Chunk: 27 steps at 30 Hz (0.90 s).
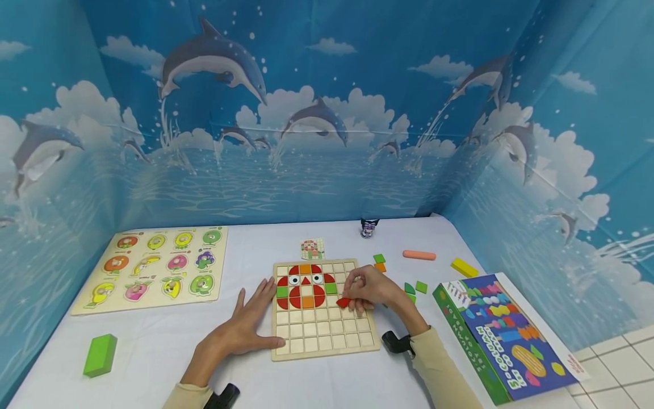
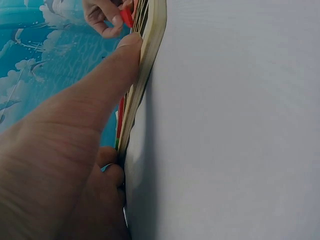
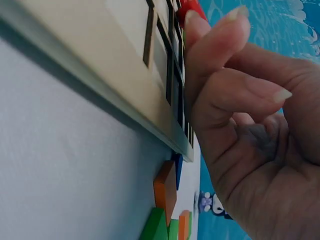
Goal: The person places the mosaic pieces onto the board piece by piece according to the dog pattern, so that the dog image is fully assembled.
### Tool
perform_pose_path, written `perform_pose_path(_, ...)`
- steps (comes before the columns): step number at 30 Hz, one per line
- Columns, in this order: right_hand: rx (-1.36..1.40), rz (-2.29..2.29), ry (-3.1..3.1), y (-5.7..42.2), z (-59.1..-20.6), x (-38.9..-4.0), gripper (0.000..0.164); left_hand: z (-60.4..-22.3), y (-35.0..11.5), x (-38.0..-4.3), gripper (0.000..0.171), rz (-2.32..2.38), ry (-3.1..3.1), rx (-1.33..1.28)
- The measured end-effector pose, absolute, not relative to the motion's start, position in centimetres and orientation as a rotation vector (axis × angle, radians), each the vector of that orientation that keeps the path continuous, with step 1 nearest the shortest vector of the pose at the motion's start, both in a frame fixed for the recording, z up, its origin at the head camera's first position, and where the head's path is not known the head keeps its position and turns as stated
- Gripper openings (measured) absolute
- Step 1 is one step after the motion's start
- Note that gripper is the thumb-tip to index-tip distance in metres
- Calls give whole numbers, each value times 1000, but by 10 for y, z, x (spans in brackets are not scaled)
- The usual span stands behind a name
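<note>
A square wooden grid board [image 1: 332, 351] lies flat, with red, orange, green and eye-printed tiles making a face in its upper left part. My left hand [image 1: 240, 329] rests along the board's left side, fingers spread and fairly straight. Its thumb [image 2: 117, 65] touches the board's near left corner. Over the right half of the board, my right hand [image 1: 372, 287] pinches a small red tile [image 1: 343, 303] between thumb and fingertips. In the right wrist view the red tile [image 3: 192, 9] shows at the fingertips, close over the grid, partly hidden by them.
Beyond the board lies a small pattern card [image 1: 312, 249]. Loose green tiles [image 1: 421, 287] and orange ones [image 1: 380, 267] lie to its right, near a dark figurine [image 1: 368, 228]. A fruit puzzle board [image 1: 148, 304] and green block [image 1: 100, 355] are left; a colourful box [image 1: 511, 341] is right.
</note>
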State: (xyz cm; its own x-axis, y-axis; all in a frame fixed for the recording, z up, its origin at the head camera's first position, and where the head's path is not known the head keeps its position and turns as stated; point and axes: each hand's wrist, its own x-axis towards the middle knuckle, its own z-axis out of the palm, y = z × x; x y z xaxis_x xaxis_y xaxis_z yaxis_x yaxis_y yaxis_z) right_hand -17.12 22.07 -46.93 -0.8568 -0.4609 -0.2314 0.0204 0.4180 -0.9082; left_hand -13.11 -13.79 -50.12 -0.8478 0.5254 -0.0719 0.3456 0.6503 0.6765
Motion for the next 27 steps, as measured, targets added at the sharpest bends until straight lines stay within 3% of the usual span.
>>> perform_pose_path(10, -541, -1303, 2169, 228, -465, -170, 23, -501, -138, -130, 128, 1007, 2596, 704)
perform_pose_path(17, -659, -1237, 2120, 232, -462, -170, 13, -500, -138, -131, 128, 1010, 2596, 703)
perform_pose_path(27, -754, -1156, 2312, 220, -469, -170, 15, -500, -138, -130, 128, 993, 2604, 710)
